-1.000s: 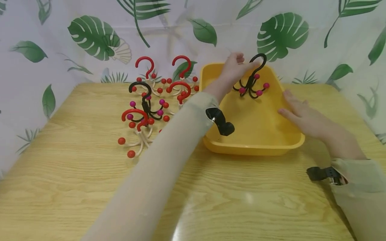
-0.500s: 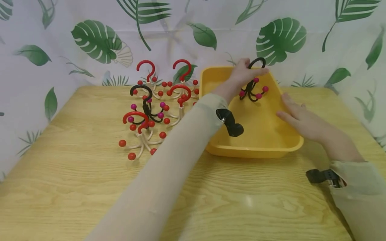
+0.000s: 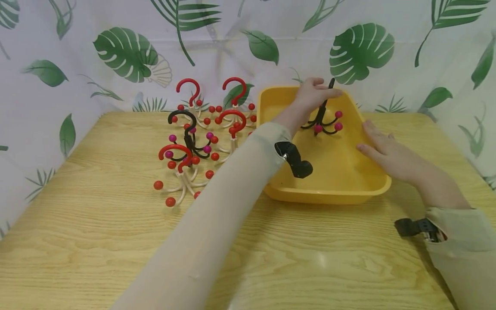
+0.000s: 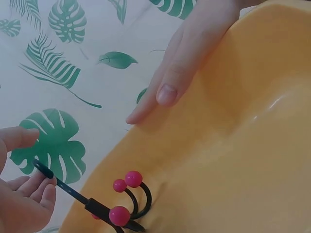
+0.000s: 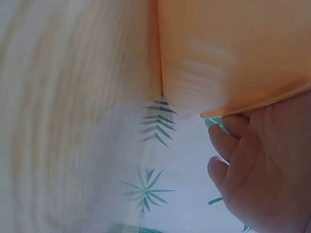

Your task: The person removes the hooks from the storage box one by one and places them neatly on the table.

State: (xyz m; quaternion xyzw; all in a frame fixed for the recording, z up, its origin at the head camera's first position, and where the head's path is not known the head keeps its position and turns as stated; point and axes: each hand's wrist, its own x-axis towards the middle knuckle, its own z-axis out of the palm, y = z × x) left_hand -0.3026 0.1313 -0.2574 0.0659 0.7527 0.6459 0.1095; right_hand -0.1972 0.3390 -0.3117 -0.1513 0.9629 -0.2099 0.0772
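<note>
A black hanging hook (image 3: 321, 113) with curved prongs tipped with pink balls stands inside the yellow tub (image 3: 325, 194), toward its far end. My left hand (image 3: 309, 95) reaches over the tub to its upper end. In the left wrist view, the fingers touch the curved top of this black hook (image 4: 99, 208), while the thumb stands apart from it. My right hand (image 3: 399, 153) rests along the tub's right rim, fingers stretched out. From the right wrist view, the right hand (image 5: 267, 170) lies against the outside of the tub wall.
Left of the tub, several hanging hooks stand on the wooden table (image 3: 77, 206). One is a black hook (image 3: 187, 133) with purple-pink balls; the others, like the front red-topped hook (image 3: 181, 172), have cream prongs and red balls. A leaf-patterned backdrop (image 3: 217, 51) rises behind.
My left hand has moved slightly right and down over the tub. The black hook in the tub has turned, so its curved top now appears edge-on. The right hand keeps its place on the rim.
</note>
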